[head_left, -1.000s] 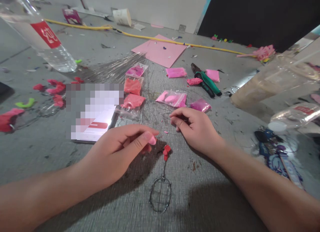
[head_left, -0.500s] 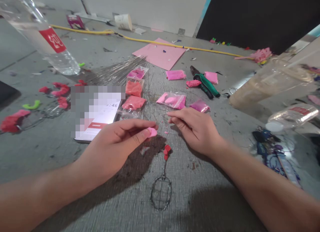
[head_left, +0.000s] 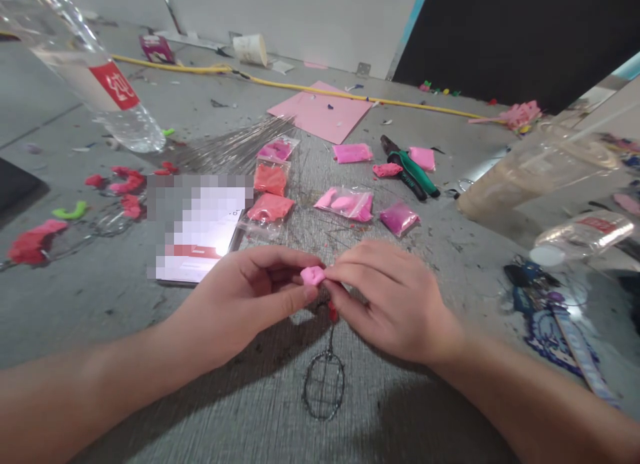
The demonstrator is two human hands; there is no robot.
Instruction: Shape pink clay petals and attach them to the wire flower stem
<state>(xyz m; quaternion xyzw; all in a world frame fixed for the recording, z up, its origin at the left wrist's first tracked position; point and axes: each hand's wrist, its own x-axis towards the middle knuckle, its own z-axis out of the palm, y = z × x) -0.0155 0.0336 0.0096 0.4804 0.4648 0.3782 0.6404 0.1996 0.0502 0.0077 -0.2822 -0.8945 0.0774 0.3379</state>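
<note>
A small lump of pink modelling clay (head_left: 313,276) is pinched between the thumb and fingers of my left hand (head_left: 250,287). My right hand (head_left: 387,294) is closed too, its thumb and forefinger pinching the right end of the same lump. Just below my hands, a small wire racket (head_left: 324,384) lies on the grey table (head_left: 240,411). Red clay (head_left: 333,310) covers the top of its handle, partly hidden by my right fingers. Beyond my hands lie a clear bag of pink clay (head_left: 345,204) and a purple-pink packet (head_left: 399,217).
Green-handled pliers (head_left: 415,174) lie behind the packets. A phone (head_left: 205,231) is left of my left hand, near orange clay bags (head_left: 270,207) and thin wires (head_left: 225,144). A water bottle (head_left: 120,97) stands back left; a plastic cup (head_left: 530,171) and small bottle (head_left: 583,237) are right.
My right hand has moved left and down, and its fingertips now grip the pink clay that my left hand holds. The view has shifted slightly.
</note>
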